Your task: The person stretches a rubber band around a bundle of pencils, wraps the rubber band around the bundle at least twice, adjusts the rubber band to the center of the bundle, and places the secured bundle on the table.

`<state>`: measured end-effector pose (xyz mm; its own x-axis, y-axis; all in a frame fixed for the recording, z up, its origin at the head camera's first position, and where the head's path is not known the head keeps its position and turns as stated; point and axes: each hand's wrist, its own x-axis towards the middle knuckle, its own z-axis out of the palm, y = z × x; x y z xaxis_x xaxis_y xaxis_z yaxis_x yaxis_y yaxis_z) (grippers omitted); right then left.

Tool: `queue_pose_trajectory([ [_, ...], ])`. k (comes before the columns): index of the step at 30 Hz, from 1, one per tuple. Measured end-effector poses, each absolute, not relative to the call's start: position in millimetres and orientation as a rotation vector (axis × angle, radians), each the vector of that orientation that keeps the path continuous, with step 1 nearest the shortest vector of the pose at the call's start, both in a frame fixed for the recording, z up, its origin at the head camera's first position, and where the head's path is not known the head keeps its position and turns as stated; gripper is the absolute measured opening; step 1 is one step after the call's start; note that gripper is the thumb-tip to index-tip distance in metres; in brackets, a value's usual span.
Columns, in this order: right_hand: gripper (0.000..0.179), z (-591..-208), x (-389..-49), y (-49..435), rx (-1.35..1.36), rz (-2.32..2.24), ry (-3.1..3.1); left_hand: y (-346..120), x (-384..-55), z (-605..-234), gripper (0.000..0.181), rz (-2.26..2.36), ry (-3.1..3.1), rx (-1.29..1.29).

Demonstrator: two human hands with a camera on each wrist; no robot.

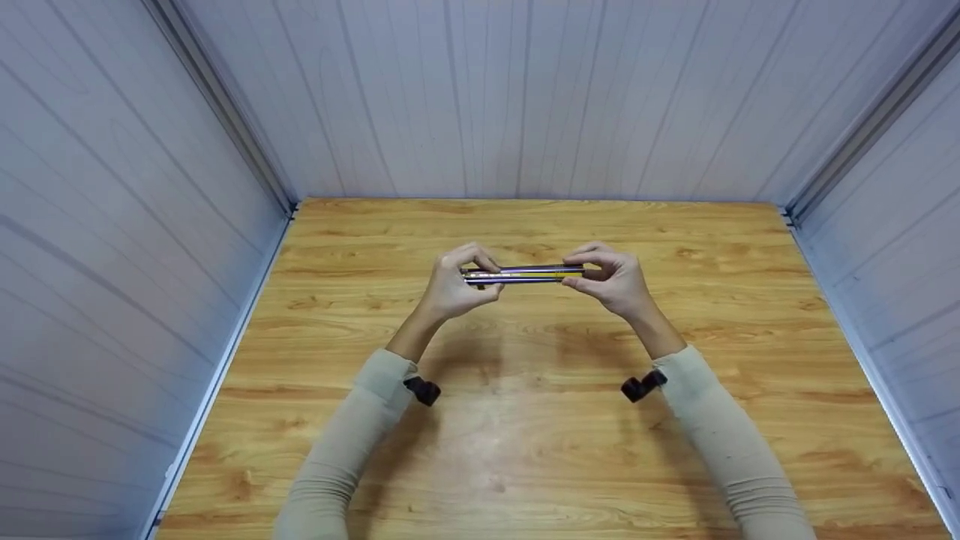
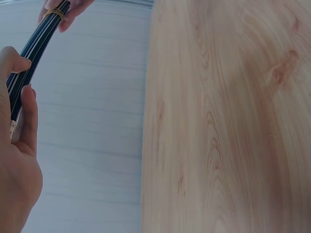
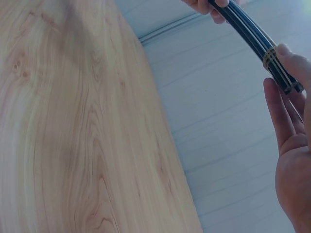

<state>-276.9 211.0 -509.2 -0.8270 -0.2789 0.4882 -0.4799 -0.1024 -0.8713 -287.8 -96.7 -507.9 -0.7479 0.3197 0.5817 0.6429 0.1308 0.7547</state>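
A bundle of slim dark pencils (image 1: 531,274) with lighter stripes is held level above the table, spanning both hands. My left hand (image 1: 454,285) pinches its left end between thumb and fingers. At the other end, my right hand (image 1: 619,283) grips the bundle, thumb on one side and fingers on the other. A tan rubber band (image 3: 268,56) is wound round the pencils beside the right thumb, close to their flat ends. The left wrist view shows the same rubber band (image 2: 53,13) near the far hand. The bundle's left tips are partly hidden in the left palm.
Below the hands lies a wood-grain table (image 1: 525,450). Pale panelled walls (image 1: 487,97) enclose it at the back and both sides. A small black camera (image 1: 422,390) is strapped at the left wrist, another black camera (image 1: 643,385) at the right.
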Motion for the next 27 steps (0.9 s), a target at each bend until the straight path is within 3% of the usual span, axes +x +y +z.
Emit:
queue_pose_trajectory([
  [10,0.020,-507,-275,204,0.898,2.017,-2.010,-86,-285,-506,0.012,-1.694,-2.168,-0.917],
  [18,0.028,-511,-277,203,1.007,1.968,-2.014,-81,-284,-509,0.014,-1.742,-2.167,-0.951],
  [27,0.020,-504,-277,213,0.911,2.013,-1.998,-93,-285,-505,0.013,-1.726,-2.142,-0.871],
])
